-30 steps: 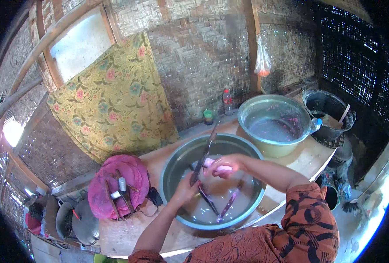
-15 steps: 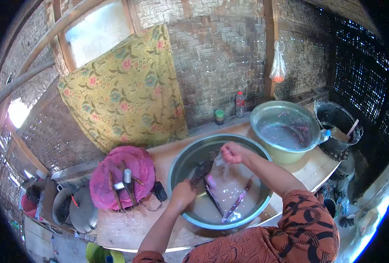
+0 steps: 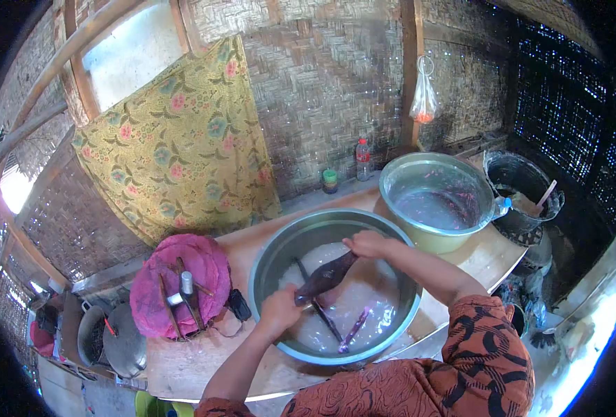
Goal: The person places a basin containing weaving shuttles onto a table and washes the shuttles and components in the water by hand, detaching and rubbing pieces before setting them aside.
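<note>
Over a large grey-green basin (image 3: pixel 261 306) of cloudy water, a dark brown, wide-bodied object (image 3: pixel 329 276) is stretched between both hands. My left hand (image 3: pixel 281 308) is closed round its lower left end. At its upper right end my right hand (image 3: pixel 365 244) has its fingers pinched on the tip. Below it in the water lie a dark stick (image 3: pixel 327 321) and a shorter stick with purple marks (image 3: pixel 355 329), their lower ends close together.
A second green basin (image 3: pixel 436 240) stands behind at the right, near a black bucket (image 3: pixel 492 170). Pink round sheets (image 3: pixel 145 288) with tools on top lie at the left. A red-capped bottle (image 3: pixel 362 161) and a green-lidded jar (image 3: pixel 329 182) stand by the wall.
My right hand has come down from above the water onto the dark object's far end. The object now spans both hands, and the pink piece seen before is no longer visible.
</note>
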Motion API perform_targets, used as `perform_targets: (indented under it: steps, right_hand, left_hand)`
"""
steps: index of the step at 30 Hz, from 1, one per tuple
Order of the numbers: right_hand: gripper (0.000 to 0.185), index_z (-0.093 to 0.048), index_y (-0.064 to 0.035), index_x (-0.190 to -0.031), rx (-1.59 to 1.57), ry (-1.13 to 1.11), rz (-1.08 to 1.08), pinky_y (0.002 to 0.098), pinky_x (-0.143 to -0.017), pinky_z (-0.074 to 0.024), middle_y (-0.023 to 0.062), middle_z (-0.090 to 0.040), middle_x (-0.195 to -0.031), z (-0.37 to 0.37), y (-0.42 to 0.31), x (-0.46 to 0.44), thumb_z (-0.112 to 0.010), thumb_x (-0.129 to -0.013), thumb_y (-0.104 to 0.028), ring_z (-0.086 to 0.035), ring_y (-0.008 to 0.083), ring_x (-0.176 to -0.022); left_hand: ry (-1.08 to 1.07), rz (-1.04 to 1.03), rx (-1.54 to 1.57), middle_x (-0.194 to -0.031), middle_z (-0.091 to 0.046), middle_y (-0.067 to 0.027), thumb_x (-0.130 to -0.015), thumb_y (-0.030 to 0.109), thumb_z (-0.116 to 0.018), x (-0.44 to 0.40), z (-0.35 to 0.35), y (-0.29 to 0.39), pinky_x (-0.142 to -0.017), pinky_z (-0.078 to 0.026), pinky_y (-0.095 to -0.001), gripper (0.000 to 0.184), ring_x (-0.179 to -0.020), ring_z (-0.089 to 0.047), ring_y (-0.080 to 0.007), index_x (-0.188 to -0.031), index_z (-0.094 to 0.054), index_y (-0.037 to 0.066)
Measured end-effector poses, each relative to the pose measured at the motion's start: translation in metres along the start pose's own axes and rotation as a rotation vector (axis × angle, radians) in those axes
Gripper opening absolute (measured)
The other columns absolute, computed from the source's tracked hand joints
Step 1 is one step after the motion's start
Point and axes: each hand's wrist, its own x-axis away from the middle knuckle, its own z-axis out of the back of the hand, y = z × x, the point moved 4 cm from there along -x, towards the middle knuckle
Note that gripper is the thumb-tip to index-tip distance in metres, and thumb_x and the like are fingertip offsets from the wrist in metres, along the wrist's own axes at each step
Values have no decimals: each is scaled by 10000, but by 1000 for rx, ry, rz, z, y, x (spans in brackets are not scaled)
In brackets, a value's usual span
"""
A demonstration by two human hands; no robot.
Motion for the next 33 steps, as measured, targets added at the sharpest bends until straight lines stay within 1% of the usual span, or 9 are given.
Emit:
perform_targets:
  steps: [4, 8, 10, 19, 21, 24, 27, 31, 33]
  right_hand:
    - [506, -636, -76, -837, 76, 68, 316, 475, -818, -436, 191, -630, -850, -13, -83, 16, -240, -925, -379, -606, 358, -851]
    - [512, -612, -62, -698, 15, 198, 306, 490, -705, -461, 185, -616, -755, 9, -67, 24, -265, -912, -371, -581, 406, -753]
    - [533, -632, -47, -702, 15, 96, 48, 487, -712, -464, 193, -622, -785, 12, -17, 20, -268, -910, -376, -587, 403, -769]
    - [427, -654, -12, -781, 5, 260, -207, 446, -747, -478, 193, -637, -850, 70, -16, 41, -354, -863, -305, -615, 358, -812]
    - [408, -651, -6, -796, 26, 246, -195, 452, -745, -475, 193, -638, -852, 86, -19, 49, -369, -854, -296, -616, 354, -813]
    - [385, -644, -10, -808, 49, 275, -223, 437, -702, -490, 200, -631, -877, 100, -2, 44, -366, -859, -271, -626, 334, -805]
    - [392, -626, -13, -733, 84, 205, 79, 437, -583, -484, 173, -641, -787, 76, 35, 9, -369, -868, -276, -631, 321, -695]
    - [240, -606, -58, -758, -1800, -196, -514, 337, -431, -439, 78, -592, -664, -81, 98, -64, -420, -833, -189, -576, 210, -533]
    - [224, -598, -44, -798, -1874, -328, -640, 314, -421, -423, 75, -600, -681, -151, 113, -84, -417, -829, -171, -584, 199, -562]
  left_hand:
    - [37, -22, -17, -812, -613, -217, -730, 215, -584, -10, -13, 12, -697, -454, -477, 267, -793, -592, -397, -934, -545, 48]
    - [100, -60, -10, -743, -601, -208, -716, 215, -594, -7, -4, 6, -670, -449, -489, 255, -747, -591, -395, -904, -530, 55]
    - [60, -56, -8, -754, -601, -209, -717, 219, -597, 4, 10, -6, -671, -450, -486, 264, -749, -593, -391, -916, -527, 61]
    - [100, -65, -129, -835, -614, -190, -701, 126, -619, -41, -15, 43, -706, -479, -474, 405, -766, -587, -418, -1064, -459, 42]
    - [283, -299, -105, -884, -609, -196, -729, 32, -541, -46, -17, 59, -702, -470, -480, 453, -834, -595, -392, -1168, -431, 59]
    - [232, -285, -16, -916, -601, -220, -732, 29, -541, -56, -19, 53, -694, -469, -479, 439, -842, -592, -397, -1159, -441, 50]
    - [99, -217, -86, -846, -607, -243, -713, 29, -598, -64, -19, 17, -694, -474, -472, 535, -791, -599, -410, -1204, -387, 48]
    - [-204, 129, 640, -781, -612, -122, -812, 43, -562, -50, -27, -8, -537, -498, -330, 385, -660, -620, -214, -1147, -374, 51]
    - [-356, 208, 1123, -795, -589, -64, -800, -10, -555, -52, -39, -19, -460, -465, -263, 270, -578, -559, -117, -1034, -431, 45]
